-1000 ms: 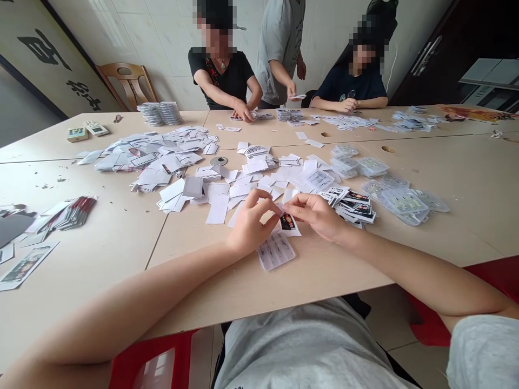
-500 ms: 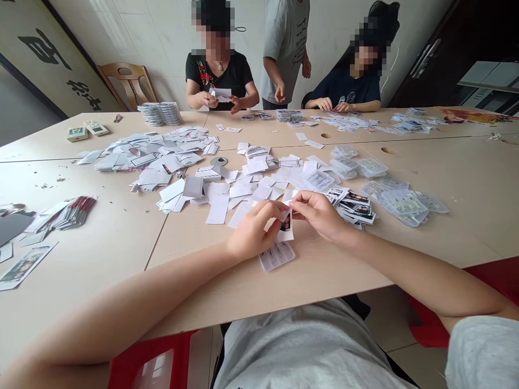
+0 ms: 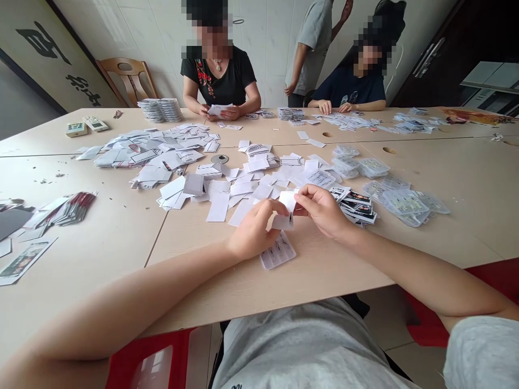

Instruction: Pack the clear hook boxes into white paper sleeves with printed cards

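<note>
Between my hands is a small paper card (image 3: 287,201), bent so that its white side faces me and a flap stands lower down. My left hand (image 3: 256,228) is closed on the card's lower left, thumb and fingers pinching it. At the upper right edge, my right hand (image 3: 321,209) pinches the same card between thumb and fingers. Just below my left hand lies a clear plastic compartment box (image 3: 279,252) with small dark items inside, partly covered by that hand. A stack of printed cards (image 3: 357,206) lies right beside my right hand.
White paper slips (image 3: 251,181) spread across the middle, near a roll of tape (image 3: 219,159). Filled plastic boxes (image 3: 405,202) sit at the right, red-edged packets (image 3: 77,208) at the left. Across the table (image 3: 203,292), two people sit handling papers; another stands behind them.
The card has been folded over, hiding most of its dark printed side. My hands stay nearly in place. The standing person has shifted right, and the seated person at left has lowered their papers.
</note>
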A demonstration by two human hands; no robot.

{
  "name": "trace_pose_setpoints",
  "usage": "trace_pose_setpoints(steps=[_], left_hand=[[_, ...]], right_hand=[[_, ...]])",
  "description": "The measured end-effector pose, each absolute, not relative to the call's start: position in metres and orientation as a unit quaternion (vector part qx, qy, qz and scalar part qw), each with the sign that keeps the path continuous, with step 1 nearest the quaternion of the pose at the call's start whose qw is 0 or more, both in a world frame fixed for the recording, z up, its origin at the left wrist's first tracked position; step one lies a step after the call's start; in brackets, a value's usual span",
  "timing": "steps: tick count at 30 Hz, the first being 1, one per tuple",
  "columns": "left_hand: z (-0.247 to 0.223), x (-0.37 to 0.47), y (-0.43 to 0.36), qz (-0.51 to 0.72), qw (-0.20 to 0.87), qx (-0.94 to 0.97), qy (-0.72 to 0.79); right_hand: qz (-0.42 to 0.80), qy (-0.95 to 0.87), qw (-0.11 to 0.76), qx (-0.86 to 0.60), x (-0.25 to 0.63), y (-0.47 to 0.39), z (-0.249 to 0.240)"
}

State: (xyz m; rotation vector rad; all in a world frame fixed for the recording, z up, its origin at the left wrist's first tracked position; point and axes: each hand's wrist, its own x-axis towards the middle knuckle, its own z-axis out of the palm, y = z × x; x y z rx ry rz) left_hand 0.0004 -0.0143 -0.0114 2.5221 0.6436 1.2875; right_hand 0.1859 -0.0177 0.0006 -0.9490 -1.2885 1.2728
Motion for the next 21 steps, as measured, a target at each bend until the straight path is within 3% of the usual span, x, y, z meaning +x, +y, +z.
trace_pose_setpoints(steps=[12, 17, 21], left_hand=[[-0.0124, -0.0002, -0.0149, 0.438, 0.115, 0.863, 0.224], [-0.0081, 0.0022, -0.0153, 0.472, 0.115, 0.834, 0.262], [-0.0081, 0.0026, -0.0104, 0.495, 0.157, 0.803, 0.294]], right_hand=[[0.549, -0.507, 0.528, -0.404, 0.1854, -0.0181, 0.0035], [0.589, -0.555, 0.461, -0.365, 0.1837, -0.0237, 0.0074], [0.534, -0.638, 0.420, -0.364, 0.1842, -0.0231, 0.0036]])
